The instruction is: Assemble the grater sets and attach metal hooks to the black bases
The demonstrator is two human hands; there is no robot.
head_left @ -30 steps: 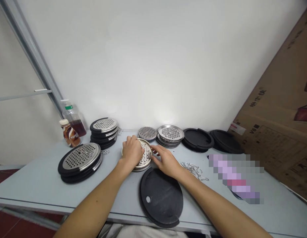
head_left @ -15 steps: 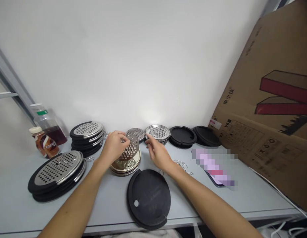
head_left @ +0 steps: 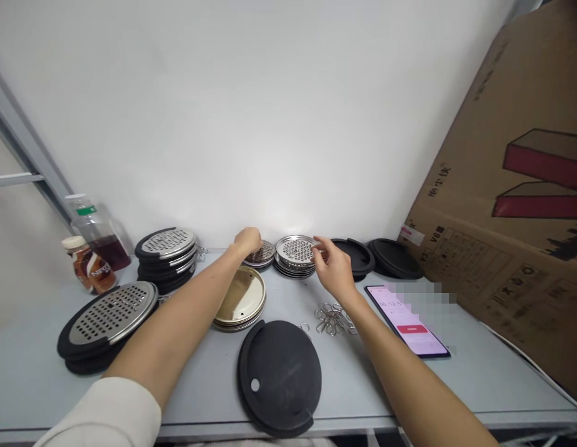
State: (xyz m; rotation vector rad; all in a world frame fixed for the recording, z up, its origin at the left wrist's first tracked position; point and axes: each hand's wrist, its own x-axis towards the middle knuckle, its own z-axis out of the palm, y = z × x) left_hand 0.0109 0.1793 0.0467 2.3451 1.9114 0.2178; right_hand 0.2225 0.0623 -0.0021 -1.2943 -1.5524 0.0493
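My left hand (head_left: 248,241) is at the back of the table, closed at the edge of a perforated grater disc (head_left: 264,251) on a low stack; its fingertips are partly hidden. My right hand (head_left: 334,266) hovers with fingers apart by the right edge of a stack of silver-rimmed grater plates (head_left: 295,249). Below my left forearm, shiny gold-coloured round lids (head_left: 244,297) lie piled. Closest to me, a black round base (head_left: 281,372) with a small hole and a raised partial rim rests on another one.
Metal hooks (head_left: 334,320) lie in a heap beside a phone (head_left: 412,326). Black rings (head_left: 394,257) stand at the back right, near a large cardboard box (head_left: 516,248). Leftward are stacked black-rimmed graters (head_left: 114,313), more graters (head_left: 170,243) and two bottles (head_left: 93,267).
My left hand has moved back from above the gold lids to the grater disc stack; the disc it held is no longer over the lids. My right hand has shifted right. The view has shifted slightly.
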